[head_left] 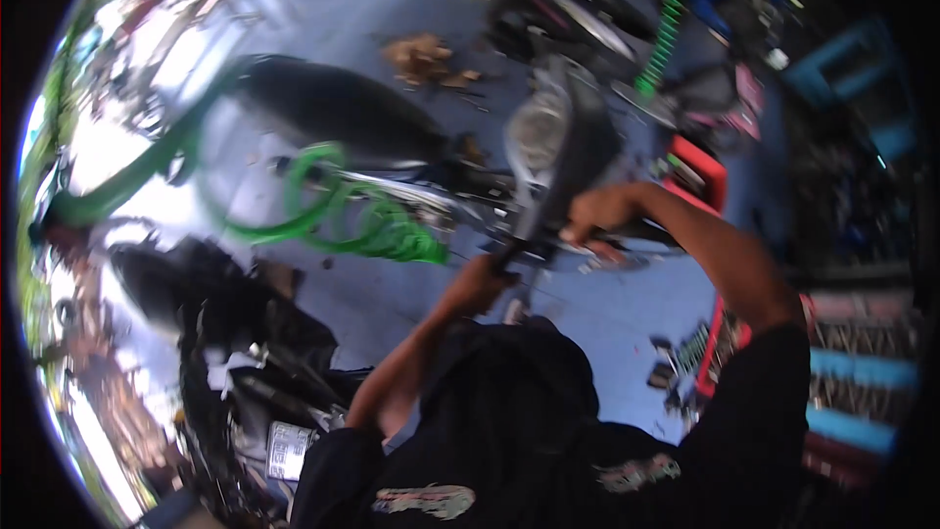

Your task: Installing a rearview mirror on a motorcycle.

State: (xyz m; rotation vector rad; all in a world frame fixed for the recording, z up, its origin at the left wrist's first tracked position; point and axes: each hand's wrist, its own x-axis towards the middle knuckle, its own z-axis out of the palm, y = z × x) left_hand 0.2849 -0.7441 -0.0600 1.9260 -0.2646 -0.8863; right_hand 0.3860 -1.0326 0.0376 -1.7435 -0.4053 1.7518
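Observation:
The picture is blurred by motion. A motorcycle's front end with a round grey speedometer [537, 132] and a dark handlebar [548, 253] stands before me. My right hand [599, 212] is curled over the handlebar's right side, next to the black cowl [586, 152]. My left hand [482, 281] is closed around a dark part at the handlebar's lower left end. Both forearms reach up out of my black shirt [529, 431].
A green coiled air hose [377, 220] stretches left across the blue-grey floor. A red tool tray [701, 174] lies to the right, with loose tools [682, 358] below it. Another motorcycle [230, 333] stands at lower left. More bikes and a green spring [666, 20] are farther back.

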